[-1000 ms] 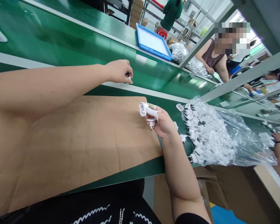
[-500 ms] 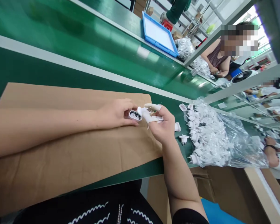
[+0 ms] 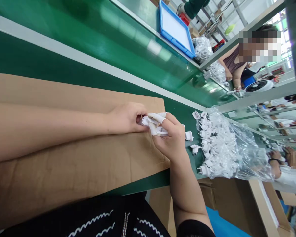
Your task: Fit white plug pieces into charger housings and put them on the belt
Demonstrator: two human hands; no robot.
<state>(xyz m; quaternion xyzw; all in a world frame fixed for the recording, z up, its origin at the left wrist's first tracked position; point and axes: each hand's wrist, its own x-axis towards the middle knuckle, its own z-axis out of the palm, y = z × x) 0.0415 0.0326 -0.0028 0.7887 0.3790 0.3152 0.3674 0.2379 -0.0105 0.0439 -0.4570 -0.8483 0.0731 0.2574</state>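
My left hand (image 3: 129, 118) is closed around a white plastic housing (image 3: 145, 121) above the cardboard sheet (image 3: 93, 158). White covers sit on the fingertips of my right hand (image 3: 171, 135), which is closed on a small white plug part (image 3: 161, 131) and touches the end of the housing. The housing's opening is now hidden by the parts and fingers. Just right of my right hand, a white plug piece (image 3: 188, 135) and a plug with pins (image 3: 195, 149) lie on the green table.
A clear plastic bag (image 3: 249, 154) and a heap of white plugs (image 3: 218, 144) lie at the right. Beyond the green conveyor (image 3: 88, 36) stands a blue tray (image 3: 177, 31). A person (image 3: 234, 62) works across the line; another person's arm (image 3: 276, 164) shows far right.
My right hand has closed in on the housing, bringing a white part against its opening, which showed before. The view has shifted slightly.
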